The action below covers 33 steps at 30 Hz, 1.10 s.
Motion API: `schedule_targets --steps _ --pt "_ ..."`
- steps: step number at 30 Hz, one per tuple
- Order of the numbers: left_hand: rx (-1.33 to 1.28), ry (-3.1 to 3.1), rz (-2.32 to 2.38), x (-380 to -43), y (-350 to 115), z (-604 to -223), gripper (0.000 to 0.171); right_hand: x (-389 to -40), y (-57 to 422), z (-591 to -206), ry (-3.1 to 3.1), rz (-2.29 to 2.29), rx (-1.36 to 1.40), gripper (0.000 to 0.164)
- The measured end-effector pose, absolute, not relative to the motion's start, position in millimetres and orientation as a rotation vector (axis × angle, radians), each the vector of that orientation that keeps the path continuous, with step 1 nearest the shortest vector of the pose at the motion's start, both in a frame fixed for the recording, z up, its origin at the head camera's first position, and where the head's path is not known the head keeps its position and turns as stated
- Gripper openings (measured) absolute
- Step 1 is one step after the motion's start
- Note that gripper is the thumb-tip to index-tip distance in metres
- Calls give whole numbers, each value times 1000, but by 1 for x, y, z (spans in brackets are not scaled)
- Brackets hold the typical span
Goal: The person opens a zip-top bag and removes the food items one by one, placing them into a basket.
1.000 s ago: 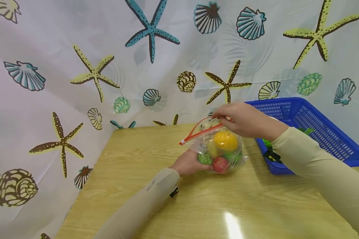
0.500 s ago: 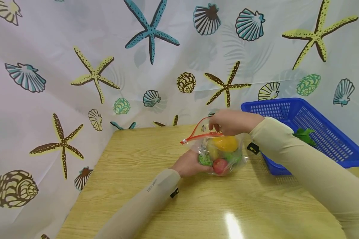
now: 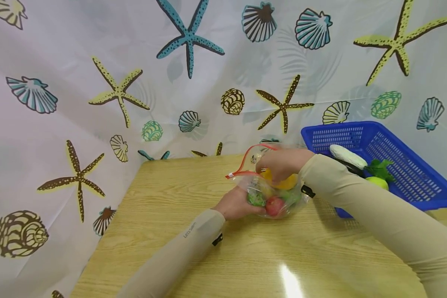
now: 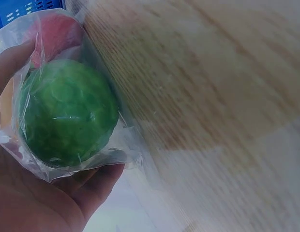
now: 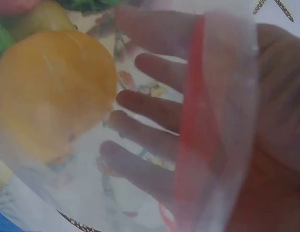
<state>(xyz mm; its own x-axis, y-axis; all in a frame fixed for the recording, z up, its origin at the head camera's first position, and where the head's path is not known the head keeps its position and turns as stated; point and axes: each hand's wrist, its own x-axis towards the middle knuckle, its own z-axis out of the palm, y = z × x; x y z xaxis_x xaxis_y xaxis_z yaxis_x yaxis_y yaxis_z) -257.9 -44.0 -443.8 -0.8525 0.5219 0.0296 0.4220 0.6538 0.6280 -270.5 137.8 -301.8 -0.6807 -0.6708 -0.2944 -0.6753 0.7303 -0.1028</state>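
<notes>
A clear zip bag [image 3: 303,202] with a red closure strip stands on the table, its mouth open at the top. My left hand [image 3: 237,205] grips its lower left side, with thumb and fingers around a knobbly green fruit [image 4: 67,116] inside the plastic. A red fruit [image 3: 275,206] lies beside the green one. Reaching through the mouth, my right hand [image 3: 281,164] is inside the bag. Its fingers [image 5: 150,104] are extended and spread beside a large yellow-orange fruit [image 5: 58,92], seen through the plastic. Leafy green [image 3: 291,196] shows at the bag's right side.
To the right, a blue plastic basket [image 3: 424,165] holds a long white item [image 3: 346,155], a dark item, a green leafy piece [image 3: 381,169] and a yellow-green fruit [image 3: 377,182]. A patterned curtain [image 3: 193,99] hangs behind the wooden table [image 3: 164,194].
My right hand has gone from the bag's closure strip down into the bag, over the yellow-orange fruit. More of the basket's contents shows. The left hand stays in place.
</notes>
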Motion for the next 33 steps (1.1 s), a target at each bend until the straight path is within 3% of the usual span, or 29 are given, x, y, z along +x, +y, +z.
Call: schedule_targets --steps 7,16,33 --pt "774 2710 936 -258 -44 -445 92 -271 136 -314 2628 54 -976 52" --pt "757 2712 889 -260 -43 -447 98 -275 143 -321 2658 148 -950 64" --pt "826 2721 891 -261 -43 -447 89 -277 155 -315 2722 -146 -1212 67"
